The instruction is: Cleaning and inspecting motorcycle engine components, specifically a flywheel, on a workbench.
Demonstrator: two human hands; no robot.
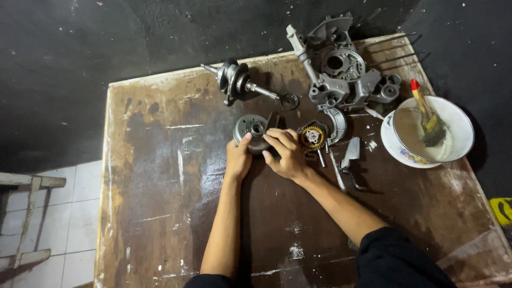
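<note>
A round grey metal flywheel (250,128) rests on the stained brown wooden table (160,202). My left hand (238,158) grips its near left edge with thumb up against the rim. My right hand (286,152) closes over its right side, fingers curled on top. Just right of that hand lies a small gear with a yellow centre and a chain (313,137). Behind the flywheel sits a crankshaft with connecting rod (240,82).
A grey engine crankcase half (341,69) with long studs stands at the back right. A white bowl with a paintbrush in cloudy liquid (432,130) sits at the right edge. Small metal parts (349,157) lie near my right forearm. White floor tiles (64,213) show left.
</note>
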